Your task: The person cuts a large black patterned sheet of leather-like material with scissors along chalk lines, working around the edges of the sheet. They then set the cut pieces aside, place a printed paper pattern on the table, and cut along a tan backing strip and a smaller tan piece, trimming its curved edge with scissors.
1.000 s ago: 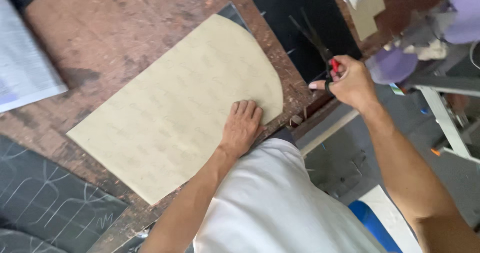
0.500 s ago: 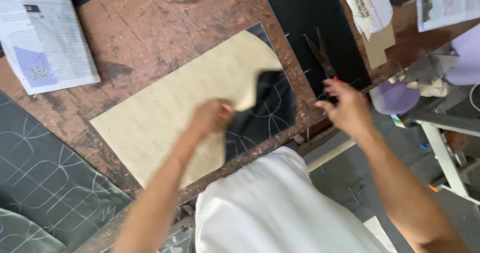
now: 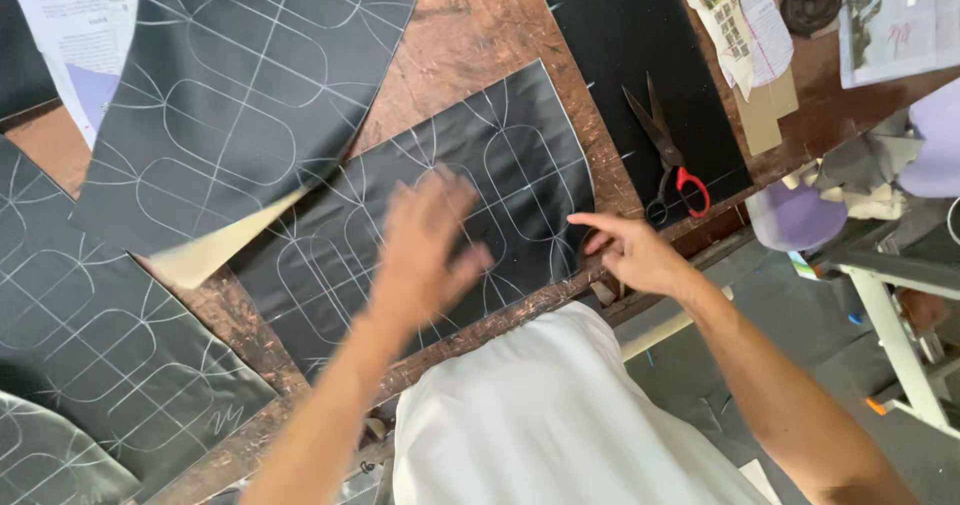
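A black fabric piece (image 3: 500, 175) with white chalk lines lies flat on the worn brown table (image 3: 470, 35). My left hand (image 3: 425, 245), blurred by motion and with fingers spread, hovers over its middle and holds nothing. My right hand (image 3: 630, 250) rests at the piece's right edge near the table's front edge, its index finger pointing left onto the fabric. Another chalk-marked black piece (image 3: 240, 95) lies turned over at the upper left, a strip of its tan underside (image 3: 215, 250) showing.
Scissors (image 3: 668, 160) with a red handle lie on a plain black sheet (image 3: 620, 35) to the right. More chalk-marked black pieces (image 3: 90, 345) lie at the left. Newspaper (image 3: 70, 25) sits at the top left, papers and cardboard (image 3: 750, 35) at the top right.
The tan-backed piece was flipped over and away to the upper left, uncovering the black chalked piece beneath. My left hand let it go. My right hand left the scissors and came to the fabric's edge.
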